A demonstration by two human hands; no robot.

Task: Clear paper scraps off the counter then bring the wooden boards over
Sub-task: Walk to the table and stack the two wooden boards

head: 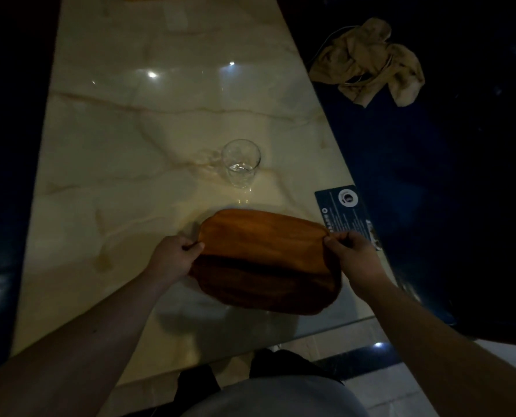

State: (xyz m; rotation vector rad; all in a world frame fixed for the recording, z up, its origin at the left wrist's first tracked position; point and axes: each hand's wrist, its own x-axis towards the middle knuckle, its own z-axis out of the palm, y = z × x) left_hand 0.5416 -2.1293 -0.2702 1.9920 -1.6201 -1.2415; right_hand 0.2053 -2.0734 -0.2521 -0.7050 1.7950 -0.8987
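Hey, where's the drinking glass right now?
In the head view, the drinking glass stands upright near the middle of the marble counter, just beyond the wooden boards held in both hands.

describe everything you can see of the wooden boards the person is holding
The wooden boards look like two flat, rounded pieces of orange-brown wood, one stacked on the other, the upper lit and the lower in shadow. They sit low over the near part of the pale marble counter; whether they rest on it cannot be told. The left hand pinches the left edge, the right hand the right. A clear glass stands just beyond, apart. A dark card lies beside the right end.
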